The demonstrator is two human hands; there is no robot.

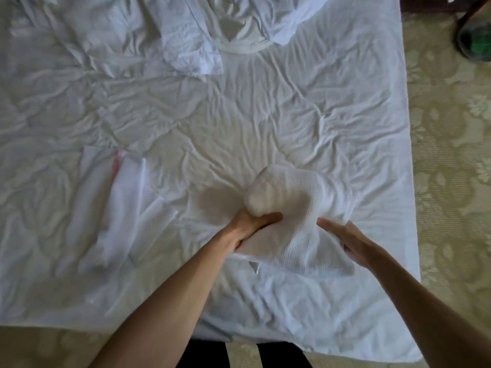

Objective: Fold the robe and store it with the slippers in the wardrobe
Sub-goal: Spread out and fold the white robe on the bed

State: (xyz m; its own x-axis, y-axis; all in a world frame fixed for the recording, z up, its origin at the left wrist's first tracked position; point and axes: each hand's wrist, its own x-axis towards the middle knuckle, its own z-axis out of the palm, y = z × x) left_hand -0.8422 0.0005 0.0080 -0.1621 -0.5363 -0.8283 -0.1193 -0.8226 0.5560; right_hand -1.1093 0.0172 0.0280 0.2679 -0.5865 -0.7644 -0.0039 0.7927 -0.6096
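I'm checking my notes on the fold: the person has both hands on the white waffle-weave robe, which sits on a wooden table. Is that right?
Not quite. The head view shows the left hand and right hand on the white waffle-weave robe, but it sits on a bed covered by a wrinkled white sheet, not on a wooden table.

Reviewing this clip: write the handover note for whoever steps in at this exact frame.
Left hand: gripping the folded robe at its left side, thumb on top.
Right hand: open, flat against the robe's right edge.
The robe is a thick waffle-weave bundle, partly lifted off the bed sheet near the bed's right edge.
Done: folding looks nearly complete.
Left: carry it to the wardrobe with the slippers; neither is in view.
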